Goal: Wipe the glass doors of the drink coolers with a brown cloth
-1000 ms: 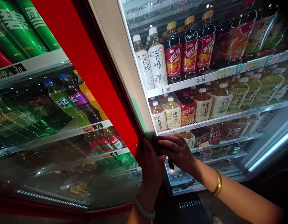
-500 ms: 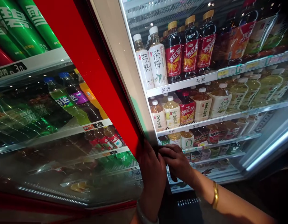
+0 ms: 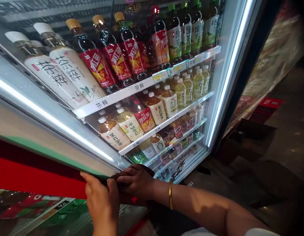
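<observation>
My left hand is at the lower middle, its index finger and thumb bent round a dark thing at the edge of the red cooler. Close on its right, my right hand, below a gold bracelet, has its fingers curled over the same dark area. What lies under the fingers is too dark to make out. Beyond both hands stands a lit drinks fridge. Its shelves carry white-labelled tea bottles, red-labelled iced tea bottles and green tea bottles.
A cream fridge frame with a green strip runs along the left, beside a bright light tube. At the right, a dark fridge edge borders a dim floor with a red box.
The view has swung right and tilted. The drinks fridge now fills the middle, while the red cooler has slid to the lower left. Both hands stay close together, further left in the picture.
</observation>
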The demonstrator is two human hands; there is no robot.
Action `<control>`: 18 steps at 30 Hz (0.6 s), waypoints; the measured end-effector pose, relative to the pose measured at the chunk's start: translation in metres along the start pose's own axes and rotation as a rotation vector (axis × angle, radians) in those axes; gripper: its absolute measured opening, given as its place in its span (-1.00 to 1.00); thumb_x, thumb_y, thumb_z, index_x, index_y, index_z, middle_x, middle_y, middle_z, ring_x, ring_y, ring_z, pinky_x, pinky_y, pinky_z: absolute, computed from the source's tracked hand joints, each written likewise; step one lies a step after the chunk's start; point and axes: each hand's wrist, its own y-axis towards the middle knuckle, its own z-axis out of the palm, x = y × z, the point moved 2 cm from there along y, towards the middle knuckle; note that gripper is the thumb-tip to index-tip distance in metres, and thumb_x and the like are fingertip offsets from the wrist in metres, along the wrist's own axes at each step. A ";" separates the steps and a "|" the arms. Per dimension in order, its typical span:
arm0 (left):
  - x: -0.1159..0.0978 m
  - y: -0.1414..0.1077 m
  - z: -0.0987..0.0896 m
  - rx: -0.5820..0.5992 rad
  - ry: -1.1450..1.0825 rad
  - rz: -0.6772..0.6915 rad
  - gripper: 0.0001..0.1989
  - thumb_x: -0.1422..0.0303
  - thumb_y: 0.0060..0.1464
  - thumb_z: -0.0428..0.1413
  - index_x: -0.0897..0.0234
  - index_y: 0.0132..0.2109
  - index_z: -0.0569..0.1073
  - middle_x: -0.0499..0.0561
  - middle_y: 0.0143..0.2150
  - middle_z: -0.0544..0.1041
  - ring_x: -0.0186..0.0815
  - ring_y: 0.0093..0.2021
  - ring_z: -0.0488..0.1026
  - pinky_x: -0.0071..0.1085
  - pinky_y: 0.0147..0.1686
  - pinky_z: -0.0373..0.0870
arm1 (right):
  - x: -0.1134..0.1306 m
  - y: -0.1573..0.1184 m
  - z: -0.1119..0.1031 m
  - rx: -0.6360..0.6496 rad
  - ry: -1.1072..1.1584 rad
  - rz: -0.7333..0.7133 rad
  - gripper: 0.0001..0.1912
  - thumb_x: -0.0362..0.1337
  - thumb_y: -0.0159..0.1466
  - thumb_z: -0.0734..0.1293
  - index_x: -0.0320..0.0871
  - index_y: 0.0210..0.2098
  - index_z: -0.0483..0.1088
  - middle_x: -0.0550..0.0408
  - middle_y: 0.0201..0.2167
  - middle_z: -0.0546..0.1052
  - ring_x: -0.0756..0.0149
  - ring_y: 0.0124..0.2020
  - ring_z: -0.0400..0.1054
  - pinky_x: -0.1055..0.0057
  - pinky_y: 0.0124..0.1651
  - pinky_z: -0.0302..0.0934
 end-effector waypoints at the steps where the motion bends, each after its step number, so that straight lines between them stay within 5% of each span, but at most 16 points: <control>1: 0.000 0.001 0.000 -0.008 -0.003 0.001 -0.05 0.25 0.26 0.01 0.77 0.54 -0.22 0.78 0.43 0.18 0.52 0.45 0.20 0.36 0.29 0.30 | 0.002 0.002 -0.001 0.001 0.017 0.023 -0.81 -0.09 0.50 0.32 0.15 -0.11 0.61 0.43 0.16 0.61 0.29 0.18 0.37 0.19 0.26 0.19; 7: 0.015 0.005 0.006 -0.040 -0.141 0.172 -0.11 0.37 0.22 -0.02 0.81 0.52 -0.16 0.72 0.45 0.18 0.41 0.50 0.14 0.28 0.39 0.20 | 0.017 0.000 0.002 -0.084 0.052 0.226 -0.89 -0.08 0.41 0.43 0.17 -0.23 0.64 0.41 0.11 0.63 0.21 0.16 0.39 0.17 0.15 0.22; 11: 0.030 0.003 0.011 -0.051 -0.259 0.276 -0.14 0.45 0.24 -0.03 0.65 0.56 -0.18 0.60 0.45 0.23 0.27 0.49 0.20 0.22 0.41 0.21 | 0.031 0.000 0.003 -0.153 0.038 0.383 -0.94 -0.15 0.36 0.48 0.12 -0.24 0.65 0.28 0.02 0.66 0.21 0.08 0.42 0.20 0.11 0.26; 15: 0.039 0.000 0.018 -0.068 -0.345 0.326 -0.19 0.50 0.29 -0.06 0.48 0.59 -0.17 0.52 0.48 0.23 0.17 0.48 0.24 0.16 0.41 0.24 | 0.043 0.007 -0.008 -0.212 0.033 0.426 -0.96 -0.23 0.31 0.49 0.06 -0.28 0.64 0.18 -0.03 0.66 0.16 0.03 0.43 0.19 0.07 0.28; 18: 0.044 -0.002 0.023 -0.094 -0.356 0.365 -0.23 0.53 0.29 -0.08 0.56 0.57 -0.12 0.60 0.50 0.17 0.20 0.49 0.23 0.15 0.41 0.26 | 0.050 0.012 -0.017 -0.223 0.049 0.441 -0.89 -0.32 0.31 0.43 -0.02 -0.29 0.63 0.11 -0.04 0.65 0.17 0.02 0.44 0.20 0.07 0.30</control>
